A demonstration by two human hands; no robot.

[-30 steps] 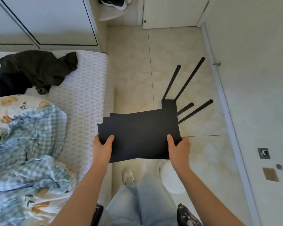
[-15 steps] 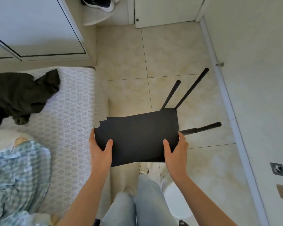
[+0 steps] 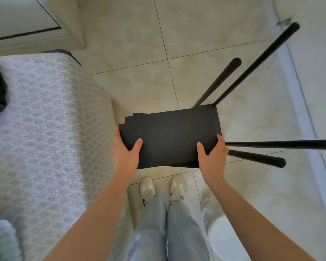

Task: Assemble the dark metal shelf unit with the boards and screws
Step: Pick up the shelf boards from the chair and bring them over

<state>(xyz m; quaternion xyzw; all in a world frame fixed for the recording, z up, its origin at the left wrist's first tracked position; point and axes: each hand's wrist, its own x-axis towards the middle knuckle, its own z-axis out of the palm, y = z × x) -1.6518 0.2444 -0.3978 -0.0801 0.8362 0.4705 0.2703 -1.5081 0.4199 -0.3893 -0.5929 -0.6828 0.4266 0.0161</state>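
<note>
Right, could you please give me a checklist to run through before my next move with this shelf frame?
1. Two-handed grip: left hand and right hand each hold a side edge of the board, thumbs on top: ok.
2. Four poles sticking out from the board: ok.
3. Pole joints tight: hidden behind the board: cannot tell.
4. Floor tiles ahead bare: ok.
5. Pole tips clear of the wall at right: cannot tell.
</note>
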